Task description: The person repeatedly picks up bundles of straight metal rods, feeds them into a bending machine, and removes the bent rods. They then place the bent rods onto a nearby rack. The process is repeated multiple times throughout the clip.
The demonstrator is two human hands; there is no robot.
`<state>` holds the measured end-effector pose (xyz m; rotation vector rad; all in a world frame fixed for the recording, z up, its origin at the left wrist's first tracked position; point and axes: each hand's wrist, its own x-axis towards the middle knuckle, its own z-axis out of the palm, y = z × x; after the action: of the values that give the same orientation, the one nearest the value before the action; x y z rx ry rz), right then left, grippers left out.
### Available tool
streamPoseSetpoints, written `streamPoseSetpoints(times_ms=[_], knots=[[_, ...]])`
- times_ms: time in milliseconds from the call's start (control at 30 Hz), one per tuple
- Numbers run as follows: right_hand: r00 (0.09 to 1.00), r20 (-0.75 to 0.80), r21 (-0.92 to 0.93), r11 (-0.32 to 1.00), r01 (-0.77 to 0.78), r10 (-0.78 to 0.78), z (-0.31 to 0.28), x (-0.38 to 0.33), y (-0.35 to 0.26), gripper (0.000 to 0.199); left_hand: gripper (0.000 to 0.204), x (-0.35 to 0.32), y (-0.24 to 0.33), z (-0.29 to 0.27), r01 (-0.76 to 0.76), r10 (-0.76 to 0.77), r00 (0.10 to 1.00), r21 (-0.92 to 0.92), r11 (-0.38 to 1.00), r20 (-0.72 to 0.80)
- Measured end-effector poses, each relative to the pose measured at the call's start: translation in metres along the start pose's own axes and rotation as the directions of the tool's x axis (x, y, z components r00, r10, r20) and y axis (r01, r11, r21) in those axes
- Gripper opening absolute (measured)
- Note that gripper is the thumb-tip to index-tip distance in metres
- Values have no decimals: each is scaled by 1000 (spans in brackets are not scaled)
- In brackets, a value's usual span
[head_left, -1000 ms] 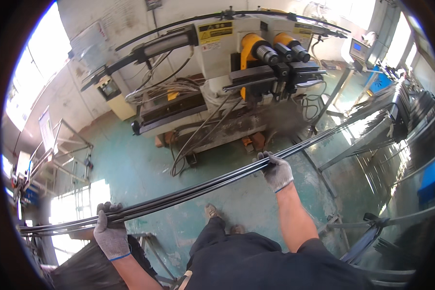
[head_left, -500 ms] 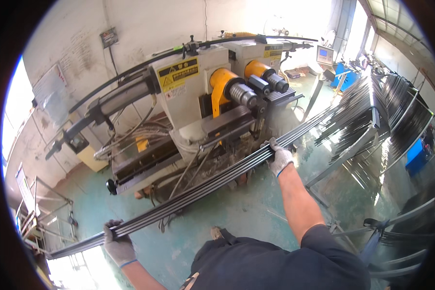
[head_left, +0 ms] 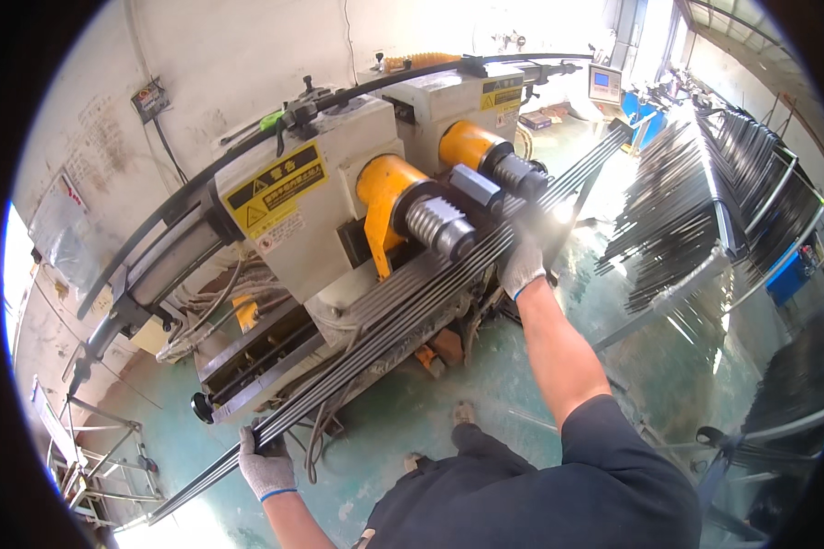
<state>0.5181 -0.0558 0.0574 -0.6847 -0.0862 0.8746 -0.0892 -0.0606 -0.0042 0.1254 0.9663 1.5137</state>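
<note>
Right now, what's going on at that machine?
A person in grey work gloves holds a bundle of long dark metal rods with both hands. The left hand grips it near the lower end, the right hand further up, close to the machine's yellow-collared rollers. The bundle lies slantwise along the front of the grey machine. More rods of the same kind sit on a rack to the right, above the green floor.

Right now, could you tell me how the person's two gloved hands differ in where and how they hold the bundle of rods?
The left hand grips the bundle of rods low and close to the body, past the machine's end. The right hand is stretched out further up the bundle, right beside the machine's threaded rollers. Both wear light grey gloves and are closed around the same rods.
</note>
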Motion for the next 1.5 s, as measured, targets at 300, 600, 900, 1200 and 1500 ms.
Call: streamPoseSetpoints(times_ms=[300, 600, 900, 1200, 1500], knots=[[994, -92, -342, 935, -92, 64, -24, 80, 26, 30, 28, 8, -69, 93, -36, 37, 999, 20, 999, -35], [971, -234, -297, 948, -119, 48, -29, 120, 40, 25, 27, 22, -113, 149, 79, -81, 977, 15, 997, 200], [955, -292, -355, 934, -49, -61, -19, 98, 36, 22, 35, 56, -59, 106, -173, 145, 951, 83, 981, 272], [940, -341, -414, 898, -149, -1, -22, 118, 40, 22, 30, 41, -103, 132, -41, 36, 991, 32, 999, 128], [894, -447, -333, 923, -194, 27, -17, 122, 48, 26, 44, 74, -26, 75, -158, 157, 983, 1, 987, 93]])
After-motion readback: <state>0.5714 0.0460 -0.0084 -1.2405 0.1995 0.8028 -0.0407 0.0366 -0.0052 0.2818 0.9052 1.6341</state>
